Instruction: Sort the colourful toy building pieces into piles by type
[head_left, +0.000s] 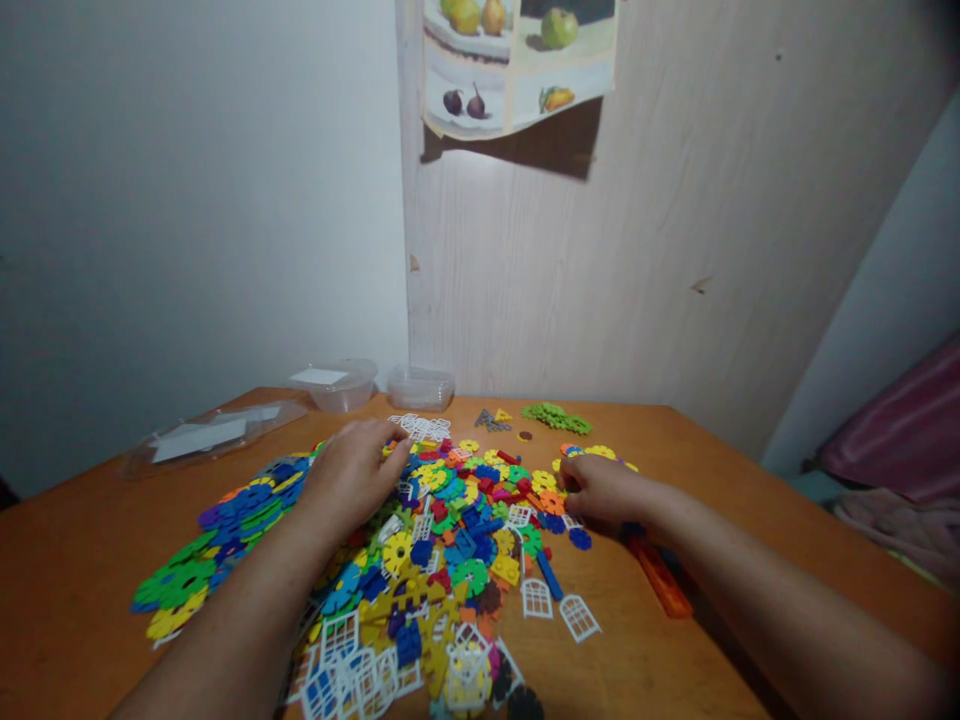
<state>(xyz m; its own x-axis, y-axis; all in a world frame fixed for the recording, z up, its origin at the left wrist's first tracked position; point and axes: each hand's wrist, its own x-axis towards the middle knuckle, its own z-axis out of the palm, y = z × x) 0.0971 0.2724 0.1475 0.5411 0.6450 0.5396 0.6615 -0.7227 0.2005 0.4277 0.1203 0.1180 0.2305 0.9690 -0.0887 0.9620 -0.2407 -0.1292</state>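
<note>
A large mixed heap of plastic building pieces [457, 530] covers the middle of the table. My left hand [356, 470] lies over its left back side, thumb and forefinger tips close together; anything between them is hidden. Just beyond those fingertips lie white lattice pieces [424, 428]. At the heap's right edge my right hand [604, 488] has its fingers curled down beside an orange flower-shaped disc [553, 500] and yellow ones; what they grip, if anything, does not show. Small white window frames [580, 618] lie nearer to me.
Behind the heap are green pieces [556, 417], grey pieces [493, 420] and two clear plastic tubs [341, 388]. A clear bag with a white label [206, 437] lies at the left. An orange-red long piece [664, 580] sits under my right forearm. A wall stands behind the table [660, 440].
</note>
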